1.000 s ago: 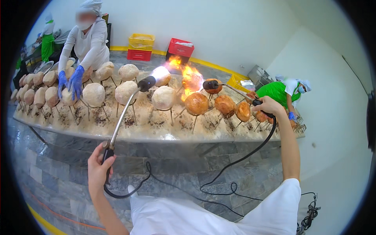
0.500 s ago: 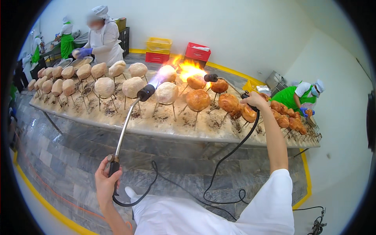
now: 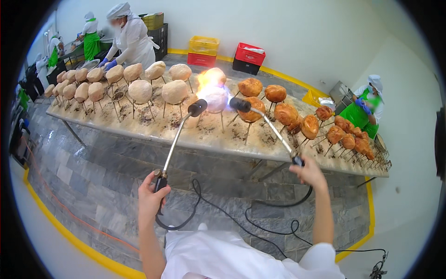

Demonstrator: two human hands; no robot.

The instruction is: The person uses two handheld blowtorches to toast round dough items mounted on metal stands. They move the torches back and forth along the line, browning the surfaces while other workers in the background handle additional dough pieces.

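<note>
My left hand [image 3: 152, 194] is closed around the black handle of a gas blowtorch [image 3: 172, 151]. A second blowtorch [image 3: 276, 131] is held by its handle in my right hand [image 3: 310, 173]. Their black nozzles face each other on either side of a pale, round, powder-coated lump of food [image 3: 215, 100], which sits on a metal stand. Blue-violet flame wraps this lump, and orange flame licks at another lump [image 3: 216, 76] just behind it. Close behind the right nozzle stands a glossy browned lump [image 3: 253, 114]. Black hoses trail from both torches.
Pale lumps [image 3: 141, 91] fill the table's [image 3: 139, 132] left side, browned ones [image 3: 286, 113] its right. Co-workers stand at the far left [image 3: 132, 42] and far right [image 3: 367, 109]. Crates [image 3: 203, 45] are by the wall; hoses [image 3: 274, 235] lie on the floor.
The right torch has swung toward me and left, my right hand lowering, so its nozzle faces the left one. The large orange blaze has shrunk to a tighter flame around the pale lump.
</note>
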